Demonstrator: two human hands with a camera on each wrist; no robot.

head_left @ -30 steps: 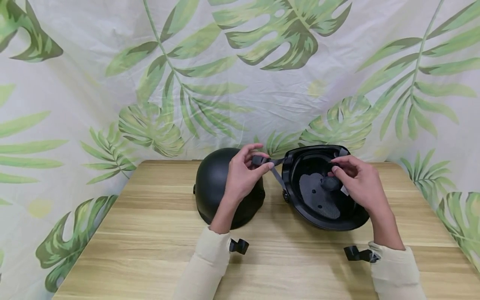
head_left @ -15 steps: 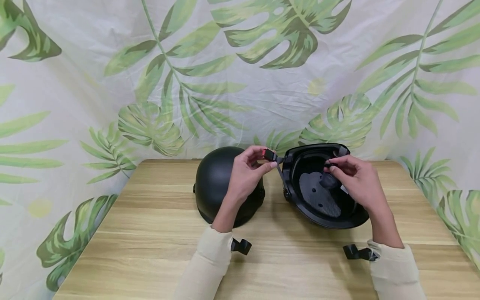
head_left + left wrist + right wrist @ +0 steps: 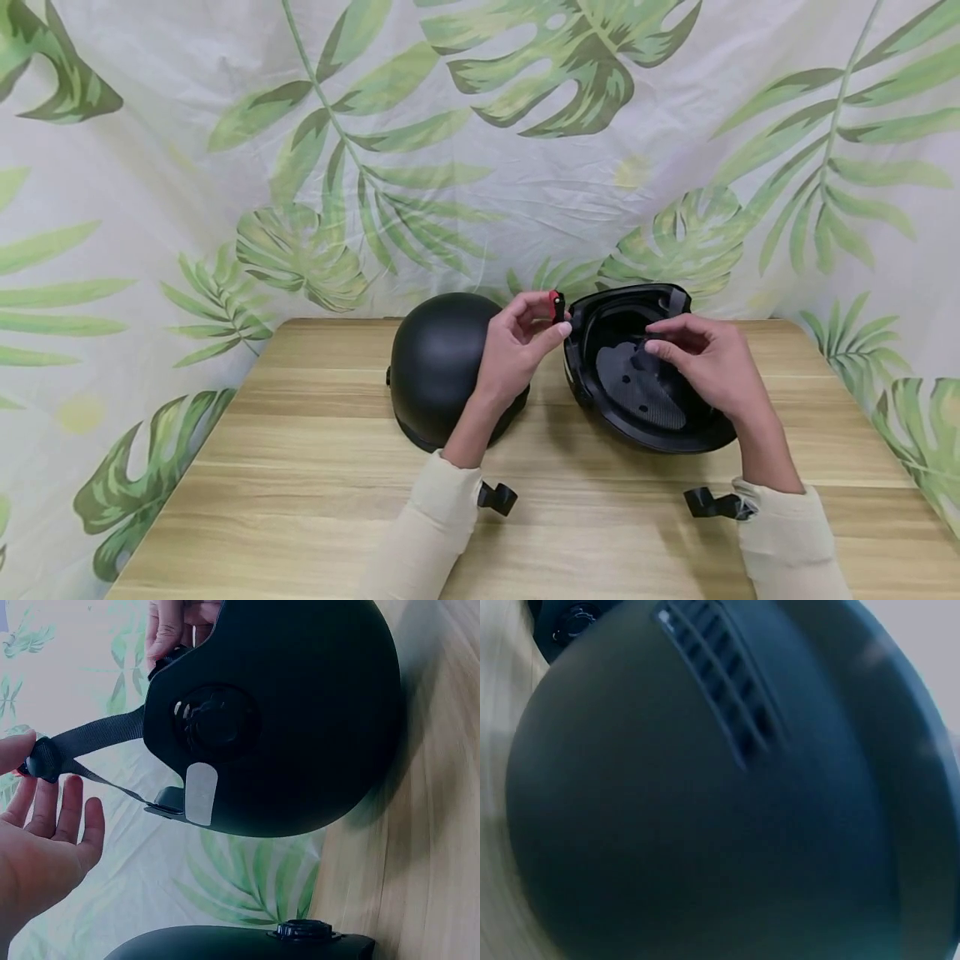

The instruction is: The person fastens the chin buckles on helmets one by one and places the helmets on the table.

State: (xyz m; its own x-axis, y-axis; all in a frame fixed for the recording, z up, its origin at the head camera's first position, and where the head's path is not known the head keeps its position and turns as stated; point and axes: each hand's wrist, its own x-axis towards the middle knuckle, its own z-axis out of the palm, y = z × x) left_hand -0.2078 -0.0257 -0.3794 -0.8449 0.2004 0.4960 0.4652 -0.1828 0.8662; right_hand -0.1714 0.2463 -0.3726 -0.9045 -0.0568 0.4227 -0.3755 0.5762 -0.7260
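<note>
An upturned black helmet (image 3: 611, 425) lies with its padded inside facing up on the right part of the table. Beside its rim, my left hand (image 3: 513, 350) pinches a red-and-black strap buckle (image 3: 557, 307) between thumb and fingers. The left wrist view shows the grey chin strap (image 3: 101, 733) running from that buckle to the helmet's side. Over the helmet's opening, my right hand (image 3: 708, 362) pinches a small dark piece, mostly hidden by the fingertips. The helmet's outer shell (image 3: 667, 817) fills the right wrist view.
A second black helmet (image 3: 438, 367) stands dome up to the left, partly behind the left forearm. Both rest on a wood-grain table (image 3: 300, 467). A leaf-print cloth (image 3: 480, 167) hangs behind. Black camera mounts (image 3: 497, 498) stick out from both sleeves.
The left hand has moved right with the buckle, turning its red side into view, close to the helmet rim. The right hand has shifted slightly left.
</note>
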